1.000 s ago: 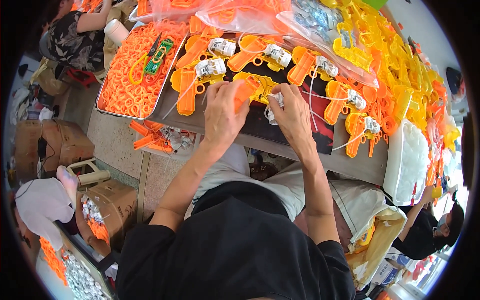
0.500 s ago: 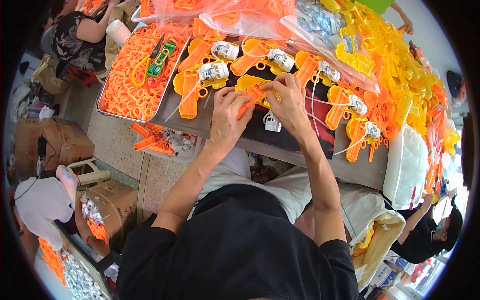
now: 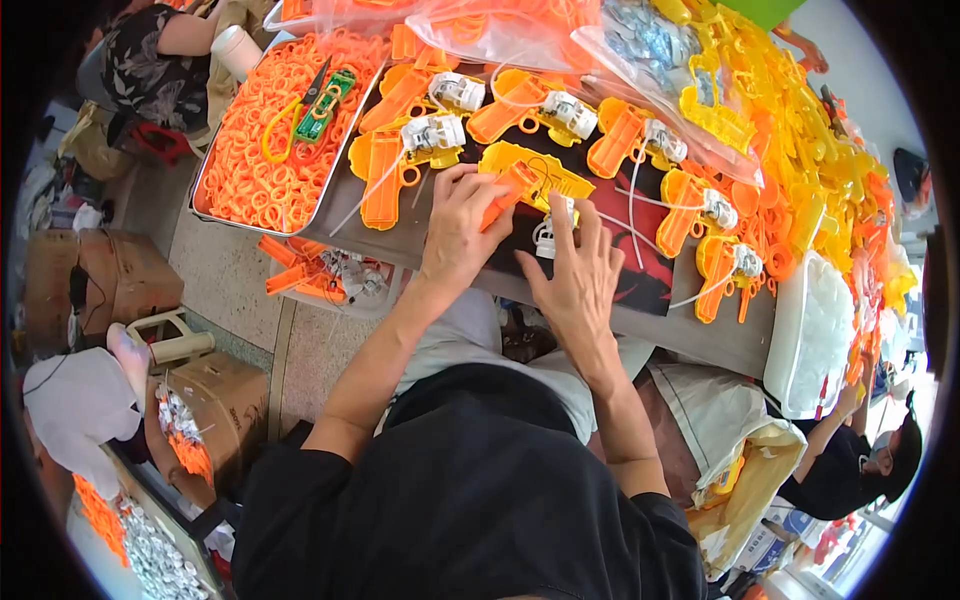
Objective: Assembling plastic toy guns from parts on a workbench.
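My left hand is closed round the orange handle of a toy gun half-shell, whose yellow body lies open side up, with thin dark wires over it. Fingers apart, my right hand reaches over a small white mechanism just below the shell. Its fingertips are at or just above that part; whether they touch it I cannot tell. Beyond my hands lie several orange and yellow toy gun halves with white motor units and pale tubes.
At the left, a metal tray holds orange rings, with scissors and a green tool on top. A white bin stands at the table's right end. Yellow parts are heaped behind. Co-workers sit at both sides.
My right hand has let go of the shell, come down toward me and spread its fingers over the white mechanism. My left hand keeps hold of the orange handle.
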Demonstrator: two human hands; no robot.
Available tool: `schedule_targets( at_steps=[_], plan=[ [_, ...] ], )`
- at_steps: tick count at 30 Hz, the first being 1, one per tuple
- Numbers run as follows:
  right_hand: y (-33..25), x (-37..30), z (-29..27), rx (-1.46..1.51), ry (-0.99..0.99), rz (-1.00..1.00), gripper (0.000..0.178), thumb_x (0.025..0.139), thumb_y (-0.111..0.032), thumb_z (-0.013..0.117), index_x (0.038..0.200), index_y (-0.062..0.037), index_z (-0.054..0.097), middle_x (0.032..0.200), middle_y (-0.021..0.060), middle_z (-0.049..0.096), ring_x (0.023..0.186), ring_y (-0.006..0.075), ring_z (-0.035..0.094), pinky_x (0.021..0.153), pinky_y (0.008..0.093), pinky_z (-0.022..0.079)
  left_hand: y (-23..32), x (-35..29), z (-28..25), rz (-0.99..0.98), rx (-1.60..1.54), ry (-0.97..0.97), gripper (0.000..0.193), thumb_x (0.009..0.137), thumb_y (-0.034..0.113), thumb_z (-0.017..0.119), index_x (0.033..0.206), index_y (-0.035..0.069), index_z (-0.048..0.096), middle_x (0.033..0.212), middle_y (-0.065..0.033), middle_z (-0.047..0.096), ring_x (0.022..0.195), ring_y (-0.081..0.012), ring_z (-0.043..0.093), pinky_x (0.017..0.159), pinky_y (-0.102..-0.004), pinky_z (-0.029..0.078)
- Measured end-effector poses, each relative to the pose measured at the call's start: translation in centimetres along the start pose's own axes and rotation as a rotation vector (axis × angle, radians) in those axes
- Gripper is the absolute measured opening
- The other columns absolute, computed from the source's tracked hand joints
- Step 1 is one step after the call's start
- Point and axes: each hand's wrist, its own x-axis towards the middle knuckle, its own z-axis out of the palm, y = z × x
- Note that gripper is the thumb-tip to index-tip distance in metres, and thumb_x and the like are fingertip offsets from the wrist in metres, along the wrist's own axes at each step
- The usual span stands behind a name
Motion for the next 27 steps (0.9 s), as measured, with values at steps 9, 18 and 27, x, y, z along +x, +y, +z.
schedule_targets(
  at_steps=[9,18,27],
  plan=[
    [4.1,3.1,-2.7,0.354,-0.287,0.11,0.054,0.089,-0.02,0.07,0.139,-0.0079,0.056,0.139,0.0203,0.048,0.115,0.0362,0.059,0.097,0.0436,0.049,-2.9,0.9,-2.7,-0.439,-0.563,-0.275,0.027,0.094,0.014,0.073,0.118,0.002,0.072,0.121,-0.0128,0.07,0.118,-0.0226,0.063,0.105,-0.0349,0.047],
    [4.1,5.9,2.4,0.19,-0.099,-0.2,0.03,0.095,-0.02,0.067,0.124,-0.0153,0.071,0.161,0.0185,0.031,0.145,0.0411,0.032,0.116,0.0535,0.03,-2.6,0.7,-2.5,-0.332,-0.453,-0.252,0.025,0.094,0.014,0.072,0.116,0.002,0.074,0.122,-0.0103,0.071,0.124,-0.0232,0.061,0.11,-0.0364,0.043],
    [4.5,5.0,1.3,0.153,-0.187,-0.156,0.027,0.098,-0.021,0.061,0.117,-0.0061,0.075,0.156,0.0208,0.04,0.147,0.0402,0.03,0.12,0.0528,0.024,-0.9,0.6,0.1,-0.121,-0.09,-0.038,0.027,0.084,0.012,0.079,0.11,0.008,0.074,0.116,-0.0083,0.071,0.111,-0.0314,0.058,0.099,-0.0408,0.048]
  ],
)
